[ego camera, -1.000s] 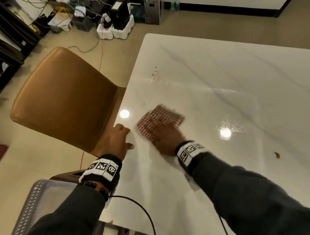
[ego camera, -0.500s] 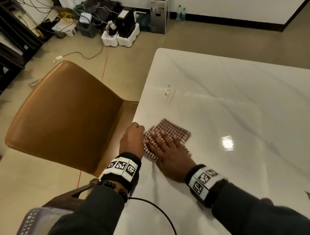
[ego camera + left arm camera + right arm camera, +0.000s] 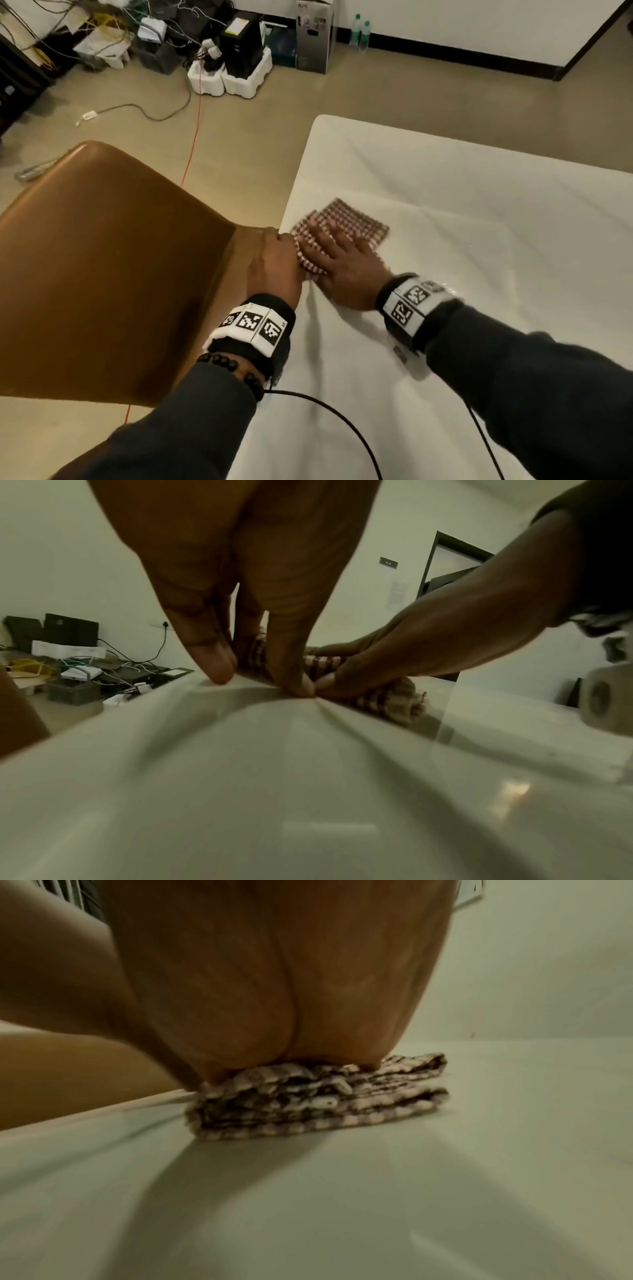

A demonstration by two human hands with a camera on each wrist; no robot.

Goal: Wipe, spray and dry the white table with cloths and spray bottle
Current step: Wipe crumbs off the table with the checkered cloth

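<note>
In the head view a white table (image 3: 445, 212) with faint grey veins fills the right of the frame; a tan chair (image 3: 102, 267) stands at the left, and cables and boxes (image 3: 239, 51) crowd the floor at upper left. A folded cloth (image 3: 356, 222) in red-and-white check lies at centre, just inside the table's left edge. The right hand (image 3: 342, 270) presses flat on it, fingers straight and spread; the left hand (image 3: 274, 267) sits at the edge, touching the cloth's near corner. In the left wrist view the glossy tabletop (image 3: 308, 791) fills the lower frame; the left fingertips (image 3: 219, 666) point down onto it, close together, with the cloth (image 3: 387, 699) behind them under the right hand (image 3: 428, 642). In the right wrist view the palm (image 3: 274, 974) bears on the cloth (image 3: 325, 1104), folded in several layers; its fingers are hidden.
</note>
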